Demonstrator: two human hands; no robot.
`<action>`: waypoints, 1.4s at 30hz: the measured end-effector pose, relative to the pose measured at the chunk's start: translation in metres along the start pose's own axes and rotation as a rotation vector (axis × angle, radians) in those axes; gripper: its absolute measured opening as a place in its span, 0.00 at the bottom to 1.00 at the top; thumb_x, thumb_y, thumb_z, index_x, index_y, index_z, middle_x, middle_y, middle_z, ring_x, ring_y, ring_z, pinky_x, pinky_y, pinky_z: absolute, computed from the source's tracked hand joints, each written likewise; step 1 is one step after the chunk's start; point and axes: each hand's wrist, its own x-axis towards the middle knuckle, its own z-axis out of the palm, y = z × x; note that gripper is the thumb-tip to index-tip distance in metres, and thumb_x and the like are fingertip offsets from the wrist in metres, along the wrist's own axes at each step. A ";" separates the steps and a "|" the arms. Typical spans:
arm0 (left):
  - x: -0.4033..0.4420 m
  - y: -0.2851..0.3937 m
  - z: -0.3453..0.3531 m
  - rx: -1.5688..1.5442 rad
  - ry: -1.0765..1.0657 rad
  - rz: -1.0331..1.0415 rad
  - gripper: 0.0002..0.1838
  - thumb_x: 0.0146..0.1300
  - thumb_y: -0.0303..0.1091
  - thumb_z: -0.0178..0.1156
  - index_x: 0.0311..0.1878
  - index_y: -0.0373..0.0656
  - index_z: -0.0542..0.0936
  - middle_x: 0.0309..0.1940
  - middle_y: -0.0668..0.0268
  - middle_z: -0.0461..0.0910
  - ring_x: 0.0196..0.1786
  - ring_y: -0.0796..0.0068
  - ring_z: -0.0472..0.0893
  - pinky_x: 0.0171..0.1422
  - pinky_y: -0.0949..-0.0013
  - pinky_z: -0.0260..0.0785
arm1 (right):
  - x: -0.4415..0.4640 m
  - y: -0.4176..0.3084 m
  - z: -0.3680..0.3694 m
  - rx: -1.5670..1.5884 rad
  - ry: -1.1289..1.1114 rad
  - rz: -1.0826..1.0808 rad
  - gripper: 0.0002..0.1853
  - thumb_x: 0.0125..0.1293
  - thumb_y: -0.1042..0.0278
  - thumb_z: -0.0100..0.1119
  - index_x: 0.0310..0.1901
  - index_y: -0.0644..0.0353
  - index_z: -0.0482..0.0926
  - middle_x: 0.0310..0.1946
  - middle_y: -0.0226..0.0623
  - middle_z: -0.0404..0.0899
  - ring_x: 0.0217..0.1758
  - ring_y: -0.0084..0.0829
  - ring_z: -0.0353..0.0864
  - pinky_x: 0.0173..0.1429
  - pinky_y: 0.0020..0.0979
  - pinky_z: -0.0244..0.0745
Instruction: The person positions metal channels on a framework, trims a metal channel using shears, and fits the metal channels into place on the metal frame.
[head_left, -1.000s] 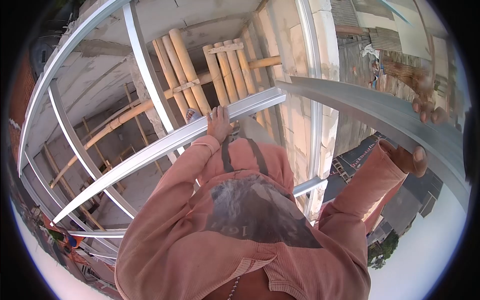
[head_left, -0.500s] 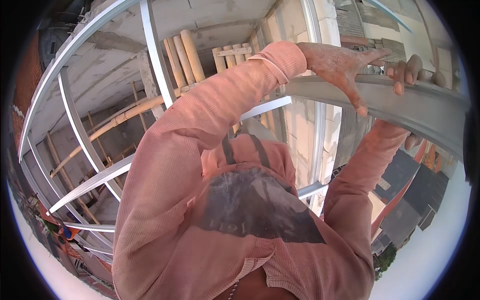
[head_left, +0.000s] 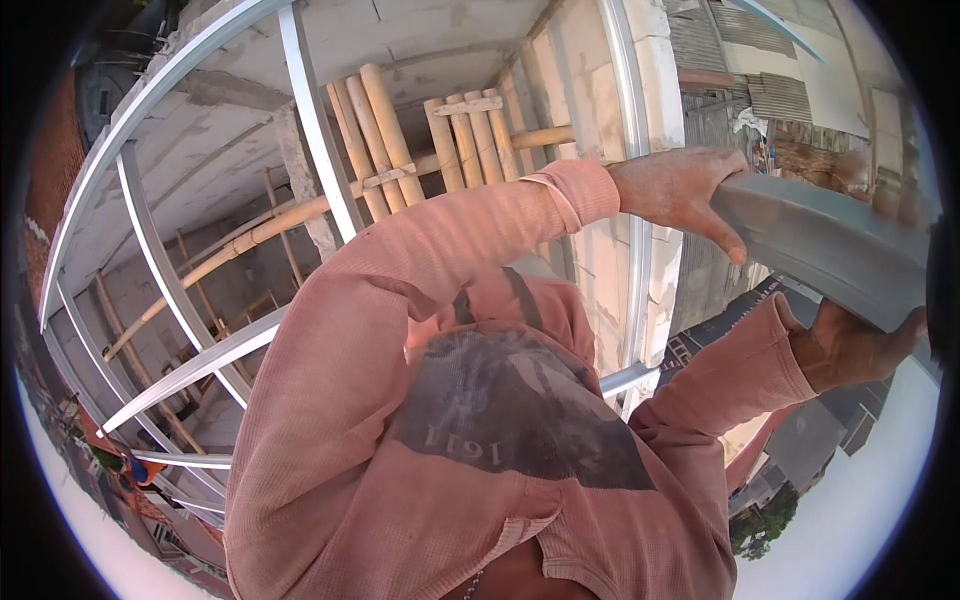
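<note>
A grey metal channel [head_left: 820, 235] extends toward the right edge, its near end by my left hand [head_left: 685, 195]. That hand reaches across from the left with its thumb below the channel's end and its fingers at the top edge, closed about it. Beneath the channel, farther right, my right hand [head_left: 865, 345] supports the lower side with its thumb pointing up along it. Most of the right fingers are hidden behind the metal, and the channel's far end runs out into the dark border.
Light steel framing [head_left: 165, 250] curves along the left, with another steel upright [head_left: 635, 190] beside a block wall [head_left: 600, 250]. Bamboo poles [head_left: 385, 130] stand inside the structure below. Corrugated roofs [head_left: 710, 120] and a tree [head_left: 765, 525] lie down on the right.
The channel has shifted right, its near end now at my left hand. My right hand has moved from its upper edge down to its underside, farther right.
</note>
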 end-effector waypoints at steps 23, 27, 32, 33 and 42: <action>0.011 0.023 0.024 0.139 0.113 0.180 0.44 0.62 0.51 0.67 0.78 0.44 0.64 0.71 0.46 0.66 0.75 0.41 0.64 0.76 0.41 0.59 | -0.001 0.001 0.005 -0.194 0.451 -0.154 0.39 0.60 0.48 0.74 0.62 0.74 0.73 0.60 0.54 0.76 0.63 0.53 0.79 0.67 0.54 0.77; 0.018 0.051 -0.066 -0.119 -0.595 -0.108 0.41 0.66 0.57 0.62 0.77 0.45 0.66 0.76 0.48 0.61 0.77 0.44 0.62 0.76 0.40 0.59 | 0.015 -0.001 -0.068 0.298 0.016 -0.087 0.52 0.52 0.38 0.77 0.67 0.72 0.67 0.60 0.55 0.74 0.65 0.55 0.76 0.70 0.59 0.72; 0.016 0.039 -0.045 -0.109 -0.397 0.006 0.46 0.64 0.61 0.62 0.79 0.45 0.62 0.78 0.47 0.56 0.79 0.42 0.56 0.78 0.40 0.54 | 0.005 0.010 -0.049 0.213 -0.321 -0.152 0.59 0.48 0.31 0.75 0.71 0.68 0.61 0.61 0.57 0.69 0.64 0.56 0.73 0.70 0.61 0.68; 0.018 0.035 -0.032 -0.079 -0.317 0.034 0.47 0.64 0.62 0.62 0.79 0.45 0.61 0.79 0.47 0.56 0.79 0.42 0.55 0.79 0.40 0.53 | 0.007 0.014 -0.050 0.198 -0.366 -0.159 0.60 0.47 0.29 0.75 0.71 0.67 0.60 0.62 0.57 0.68 0.64 0.56 0.73 0.70 0.62 0.68; -0.037 -0.034 0.001 0.177 0.331 -0.010 0.57 0.60 0.69 0.63 0.83 0.46 0.52 0.82 0.46 0.48 0.83 0.39 0.44 0.83 0.41 0.44 | 0.033 -0.013 -0.044 -0.064 -0.712 -0.131 0.65 0.44 0.25 0.74 0.72 0.62 0.52 0.57 0.58 0.61 0.62 0.55 0.66 0.66 0.59 0.65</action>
